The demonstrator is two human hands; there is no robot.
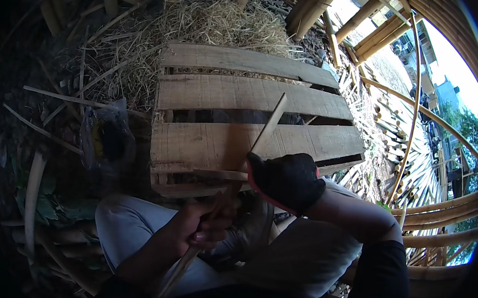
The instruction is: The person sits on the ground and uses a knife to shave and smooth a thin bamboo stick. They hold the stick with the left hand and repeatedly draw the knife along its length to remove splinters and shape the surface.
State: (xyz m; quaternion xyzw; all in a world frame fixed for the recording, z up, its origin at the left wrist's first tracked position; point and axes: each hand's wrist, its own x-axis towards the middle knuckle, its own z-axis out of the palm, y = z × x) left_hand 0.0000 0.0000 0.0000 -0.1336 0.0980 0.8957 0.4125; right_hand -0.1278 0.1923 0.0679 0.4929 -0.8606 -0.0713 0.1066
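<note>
Because split so thin and narrow, probably light and springy: bamboo strip (179, 272) at six o'clock, slanting upward past pale trousers (309, 256) toward one o'clock. Gripped partway along by bare left hand (203, 227), closed firmly with fingers wrapped round. Best taken there, judging by shape: across the flat faces, clear of the long edges, likely sharp and quick to splinter. Should bend along the length yet resist across the width; looks dry and fibrous, hardly slippery, apt to crack if forced. Just above, gloved right hand (289, 180), in dark cloth with red edging, curled closed on pale length (269, 123), straight-sided, pointing to one o'clock; cannot tell whether joined to the strip below. From beside the same glove, flat piece (220, 174) pointing to nine o'clock, thin and tapered; cannot tell whether wood or blade. Beneath and beyond, toward twelve o'clock, slatted wooden crate (215, 92), rough-sawn, with dark gaps between boards, probably stiff. Beside that, at nine o'clock, clear plastic bag (108, 134), crinkled and glossy. Farther, at twelve o'clock, straw (214, 25), loose and tangled. Toward three o'clock, cut bamboo pieces (410, 161), slender and sunlit. At one o'clock, thick bamboo posts (312, 10), round and smooth.
</note>
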